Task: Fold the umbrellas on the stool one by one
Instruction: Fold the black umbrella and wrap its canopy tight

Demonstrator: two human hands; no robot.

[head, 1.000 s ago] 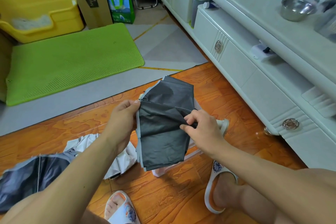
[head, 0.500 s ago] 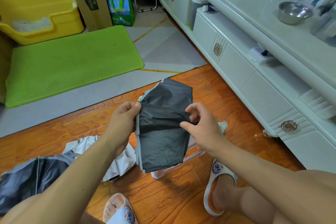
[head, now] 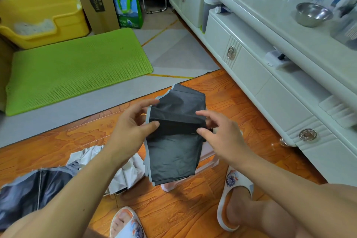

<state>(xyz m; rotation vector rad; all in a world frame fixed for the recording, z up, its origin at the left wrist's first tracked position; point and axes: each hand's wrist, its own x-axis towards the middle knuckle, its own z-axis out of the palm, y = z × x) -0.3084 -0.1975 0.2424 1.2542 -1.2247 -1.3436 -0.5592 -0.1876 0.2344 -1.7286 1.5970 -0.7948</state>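
Note:
A black umbrella (head: 173,150) with a grey-edged canopy, collapsed into flat pleats, hangs upright between my hands over a small white stool (head: 209,157) that it mostly hides. My left hand (head: 129,129) pinches its left edge, with the thumb on the front of the fabric and the fingers behind the top corner. My right hand (head: 220,135) holds the right edge at a crosswise fold, index finger above it and thumb below. A second umbrella (head: 123,176), dark and silver, lies loosely spread on the floor at the lower left.
A white cabinet (head: 251,75) runs along the right, with a steel bowl (head: 313,13) on top. A green mat (head: 77,65), a yellow bin (head: 44,17) and a cardboard box (head: 96,0) lie ahead on the left. My slippered feet (head: 235,195) rest on the wooden floor.
My left thumb has come round onto the front of the fabric. My right hand's fingers have spread apart and shifted to the umbrella's right edge. The umbrella stays about where it was.

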